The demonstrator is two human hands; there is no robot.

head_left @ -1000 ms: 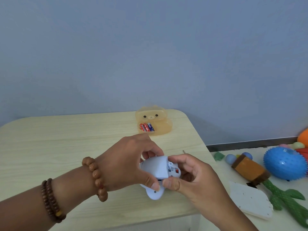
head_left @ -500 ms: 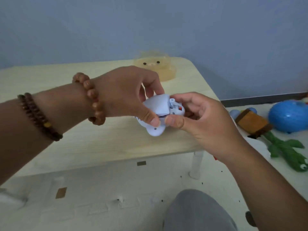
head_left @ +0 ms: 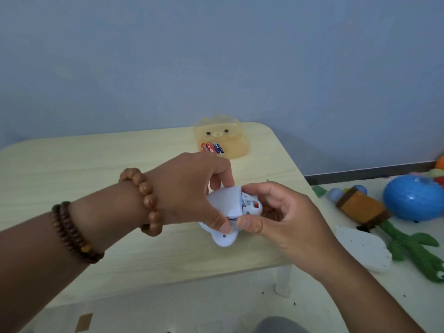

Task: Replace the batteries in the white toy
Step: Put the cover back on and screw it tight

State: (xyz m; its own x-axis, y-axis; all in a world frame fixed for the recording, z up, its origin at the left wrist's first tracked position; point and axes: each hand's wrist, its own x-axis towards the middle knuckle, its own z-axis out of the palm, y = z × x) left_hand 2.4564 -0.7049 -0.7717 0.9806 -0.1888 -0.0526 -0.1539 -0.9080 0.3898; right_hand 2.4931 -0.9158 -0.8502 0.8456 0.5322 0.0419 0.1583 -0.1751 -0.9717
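Both hands meet mid-frame: left hand (head_left: 189, 191) and right hand (head_left: 283, 219) curled, thumbs apparently pinching, forearms converging.

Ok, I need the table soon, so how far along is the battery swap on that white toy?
Early, it seems. Done: the white toy looks opened on one side, inner parts showing. In hand: left hand and right hand both grip it at that seam. Left: three batteries lie in the yellow box, none picked up; whether old ones are out is hidden.

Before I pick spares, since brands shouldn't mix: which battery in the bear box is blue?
The rightmost battery; the two left of it are red.
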